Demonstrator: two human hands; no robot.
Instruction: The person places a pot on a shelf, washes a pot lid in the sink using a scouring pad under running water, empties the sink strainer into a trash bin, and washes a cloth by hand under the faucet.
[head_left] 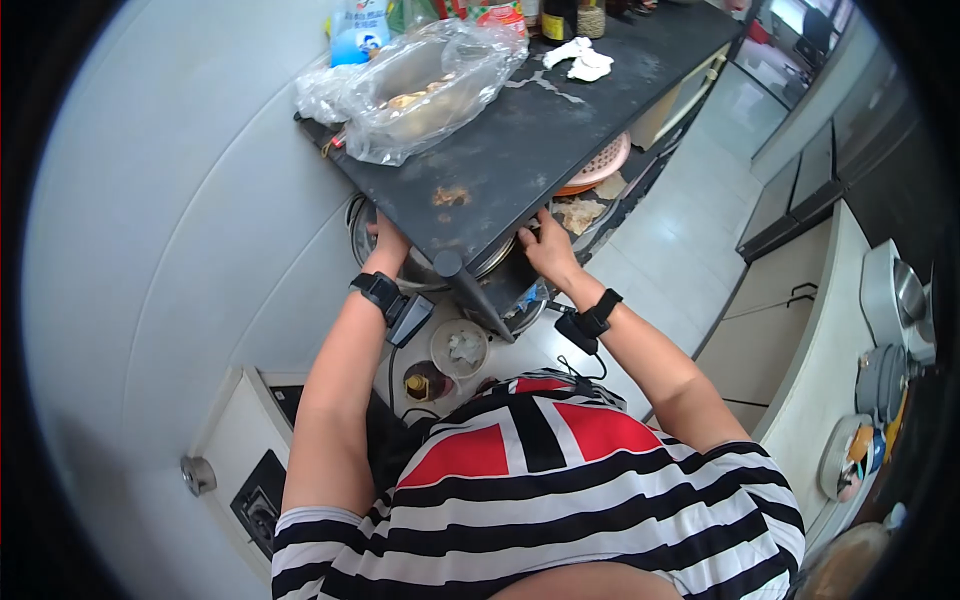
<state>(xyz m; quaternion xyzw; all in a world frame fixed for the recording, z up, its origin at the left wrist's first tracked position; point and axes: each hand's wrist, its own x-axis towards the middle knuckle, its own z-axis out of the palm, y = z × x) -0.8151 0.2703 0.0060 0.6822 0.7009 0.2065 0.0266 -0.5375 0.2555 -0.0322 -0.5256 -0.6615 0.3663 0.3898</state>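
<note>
Both my hands reach under the corner of a dark tabletop [400,185]. My left hand [390,243] is at the left side, its fingers curled at the rim of a shiny metal basin [428,277]; the tabletop hides part of the hand. On the other side, my right hand [548,252] is closed at the table's edge, with its fingertips partly hidden beneath it. Close to that hand show round metal rims [497,257], and what its fingers grip is unclear. A dark table leg [475,295] stands between my forearms.
On the tabletop are a clear plastic bag [430,95] with food inside, crumpled white tissue [580,60] and bottles [560,20]. A pink colander [605,160] sits on the shelf below. A white bin [460,348] and a dark bottle [425,382] stand on the floor; a counter [815,330] runs along the right.
</note>
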